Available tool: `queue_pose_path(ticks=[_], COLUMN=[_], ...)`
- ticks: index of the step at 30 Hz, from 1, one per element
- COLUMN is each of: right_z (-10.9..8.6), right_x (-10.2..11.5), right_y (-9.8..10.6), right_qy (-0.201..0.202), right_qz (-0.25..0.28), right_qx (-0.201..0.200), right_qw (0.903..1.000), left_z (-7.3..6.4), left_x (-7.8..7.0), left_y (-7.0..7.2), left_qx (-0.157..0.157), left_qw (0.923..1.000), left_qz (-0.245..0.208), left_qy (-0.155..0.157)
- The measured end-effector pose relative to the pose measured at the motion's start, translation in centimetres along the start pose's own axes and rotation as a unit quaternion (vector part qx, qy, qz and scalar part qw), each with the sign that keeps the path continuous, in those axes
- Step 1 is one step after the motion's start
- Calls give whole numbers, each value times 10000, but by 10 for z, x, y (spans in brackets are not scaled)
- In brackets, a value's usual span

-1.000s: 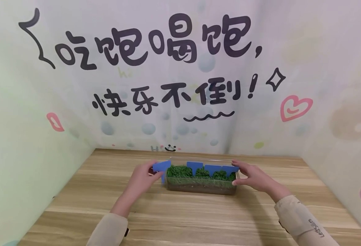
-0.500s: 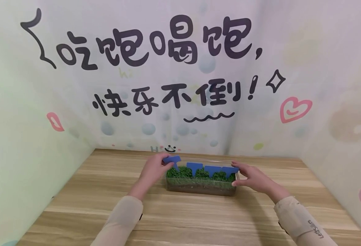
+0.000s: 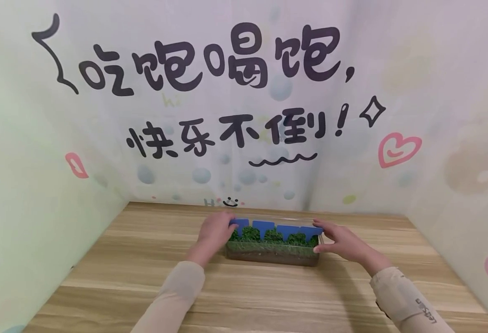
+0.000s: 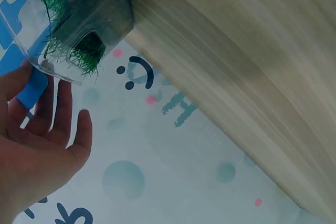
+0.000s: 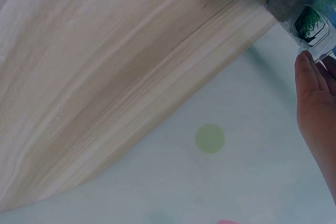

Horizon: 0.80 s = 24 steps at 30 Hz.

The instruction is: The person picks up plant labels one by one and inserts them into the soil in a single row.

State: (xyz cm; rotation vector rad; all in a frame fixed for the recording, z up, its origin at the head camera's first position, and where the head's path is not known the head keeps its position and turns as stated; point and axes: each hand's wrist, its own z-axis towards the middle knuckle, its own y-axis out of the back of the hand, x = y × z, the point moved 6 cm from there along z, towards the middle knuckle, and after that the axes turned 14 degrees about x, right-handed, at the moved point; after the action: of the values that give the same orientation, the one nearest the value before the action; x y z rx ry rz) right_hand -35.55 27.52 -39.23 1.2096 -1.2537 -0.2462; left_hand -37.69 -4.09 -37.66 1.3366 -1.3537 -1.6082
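A long clear plastic box (image 3: 273,257) with brown soil and green grass (image 3: 250,234) sits on the table. My left hand (image 3: 216,232) is at its left end, pinching a T-shaped blue plant label (image 3: 241,223) between thumb and fingers. In the left wrist view that label (image 4: 34,88) shows at the box's rim, its stem mostly hidden. Several more blue labels (image 3: 263,225) stand upright in a row in the grass. My right hand (image 3: 344,239) grips the right end of the box, thumb at the near corner and fingers at the far one.
The wood-grain table (image 3: 260,300) runs back to a printed cloth wall (image 3: 210,185) close behind the box. Similar cloth walls stand to the left and right.
My left hand has carried the blue label from outside the box's left end, rightward over the grass and down into line with the others. My right hand has stayed at the box's right end.
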Motion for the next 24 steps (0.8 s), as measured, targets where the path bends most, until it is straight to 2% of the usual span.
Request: queue_pose_path(ticks=[4,8,17,24], right_z=[-1,-1,-1,0], right_x=[0,2,2,0], right_y=[0,1,1,-1], right_qy=[-28,-19,-34,-45], right_qz=[18,47,-34,-25], right_qx=[5,62,51,31], right_qw=[10000,10000,10000,10000], left_z=[4,9,11,7], left_x=[-4,-3,1,2], left_y=[-4,-8,-11,-7], left_qx=[-82,-50,84,-132], left_qw=[9989,9985,9994,9994], left_qz=[455,534,316,145], left_qy=[24,119,116,-277])
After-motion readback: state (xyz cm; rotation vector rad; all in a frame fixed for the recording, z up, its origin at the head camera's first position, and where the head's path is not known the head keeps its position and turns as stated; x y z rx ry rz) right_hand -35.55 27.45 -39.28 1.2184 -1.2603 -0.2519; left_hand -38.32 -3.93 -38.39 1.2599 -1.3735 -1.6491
